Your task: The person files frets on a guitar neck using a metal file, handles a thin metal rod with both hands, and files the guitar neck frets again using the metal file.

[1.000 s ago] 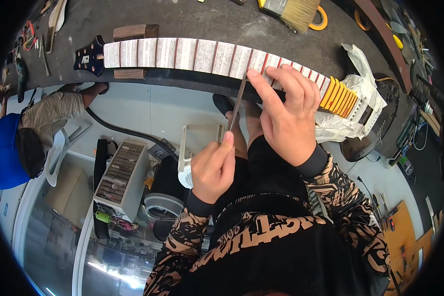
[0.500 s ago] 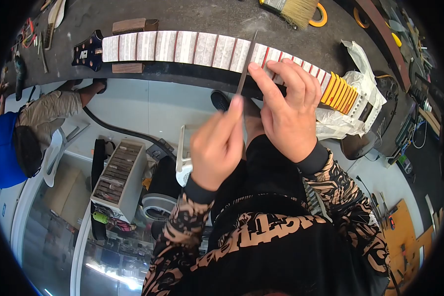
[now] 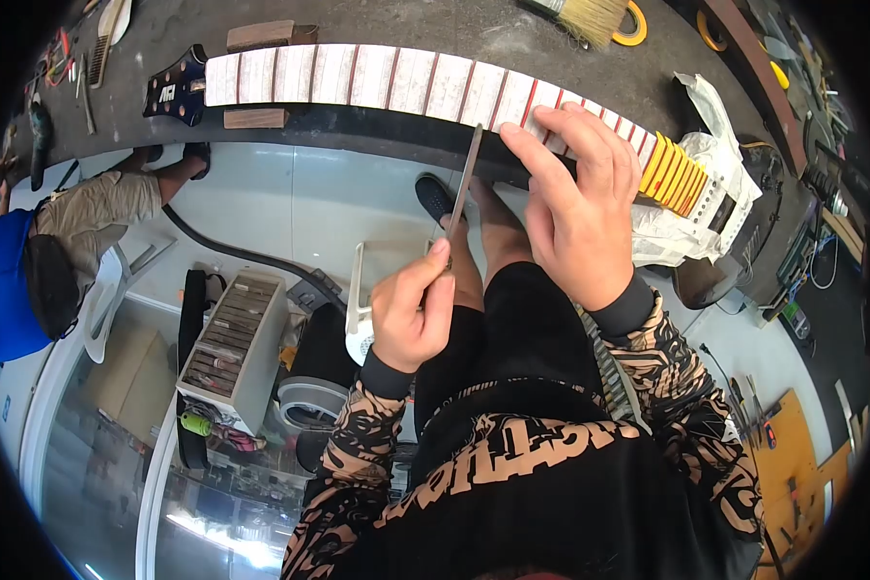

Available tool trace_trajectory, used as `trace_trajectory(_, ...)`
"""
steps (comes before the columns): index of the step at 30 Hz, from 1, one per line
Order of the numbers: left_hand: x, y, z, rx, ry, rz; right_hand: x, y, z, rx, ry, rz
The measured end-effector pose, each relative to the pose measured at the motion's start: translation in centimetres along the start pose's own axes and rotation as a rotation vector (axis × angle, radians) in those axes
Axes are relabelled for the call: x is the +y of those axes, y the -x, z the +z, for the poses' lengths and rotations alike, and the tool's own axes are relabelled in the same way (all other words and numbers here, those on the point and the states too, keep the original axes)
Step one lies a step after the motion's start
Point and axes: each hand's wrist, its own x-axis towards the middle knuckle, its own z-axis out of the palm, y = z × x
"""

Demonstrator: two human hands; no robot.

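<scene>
A guitar neck [image 3: 377, 79] lies across the bench, its fretboard covered in whitish strips between reddish fret lines, with yellow strips [image 3: 675, 178] toward the body end. The dark headstock [image 3: 176, 85] is at the left. White covering [image 3: 691, 232] wraps the body area at the right. My left hand [image 3: 411, 304] is closed on the end of a thin metal file [image 3: 465, 181], whose tip is near the lower edge of the neck. My right hand [image 3: 582, 198] rests with fingers spread on the fretboard, right of the file tip, holding nothing.
Wooden blocks [image 3: 256, 118] sit by the neck near the headstock. A wide brush [image 3: 590, 17] and a yellow tape roll [image 3: 631, 24] lie behind it. Another person in blue [image 3: 5, 290] is at the left. A box of wooden pieces [image 3: 230, 338] stands below the bench.
The file first slid up across the neck, then came back down toward me with my left hand. The neck appears slightly higher in view. My right hand stays on the fretboard.
</scene>
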Motion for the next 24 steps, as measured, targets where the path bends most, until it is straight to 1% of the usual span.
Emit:
trace_trajectory(3,-0.2,-0.7,0.0,-0.044,0.032,-0.037,0.0,0.1,-0.1,-0.002,-0.009,-0.001)
trace_trajectory(5,-0.3,-1.6,0.2,-0.037,0.091,-0.088,0.1,0.0,0.0,0.004,-0.008,-0.005)
trace_trajectory(7,0.4,-5.3,1.7,0.021,0.170,-0.073,0.1,0.2,0.1,0.005,0.003,-0.015)
trace_trajectory(8,0.9,-8.3,2.8,0.061,0.194,-0.001,0.2,0.3,0.3,0.014,0.010,-0.018)
trace_trajectory(10,1.6,-11.4,4.0,0.070,0.319,-0.125,0.1,0.4,0.6,0.034,0.026,-0.019)
trace_trajectory(11,1.4,-11.3,4.2,0.103,0.268,-0.055,0.1,0.3,0.4,0.023,0.027,-0.019)
trace_trajectory(12,1.0,-9.9,3.9,0.093,0.212,-0.042,0.0,0.2,0.3,0.014,0.032,-0.018)
trace_trajectory(14,0.6,-4.4,2.2,0.065,0.100,-0.019,-0.1,0.3,0.1,-0.009,0.038,-0.009)
trace_trajectory(16,0.9,-0.4,0.6,-0.009,-0.081,-0.028,-0.2,0.3,0.1,-0.019,0.044,-0.005)
trace_trajectory(17,1.4,-0.1,0.4,-0.038,-0.071,-0.092,-0.2,0.4,0.1,-0.027,0.052,-0.005)
trace_trajectory(20,1.1,-5.4,3.0,-0.016,-0.012,-0.071,-0.1,0.4,0.2,-0.009,0.048,-0.013)
trace_trajectory(21,1.4,-6.2,3.5,0.053,0.040,-0.124,-0.2,0.4,0.1,-0.018,0.047,-0.013)
trace_trajectory(24,1.8,-4.9,2.2,-0.005,-0.032,-0.181,-0.2,0.3,-0.3,-0.039,0.053,-0.013)
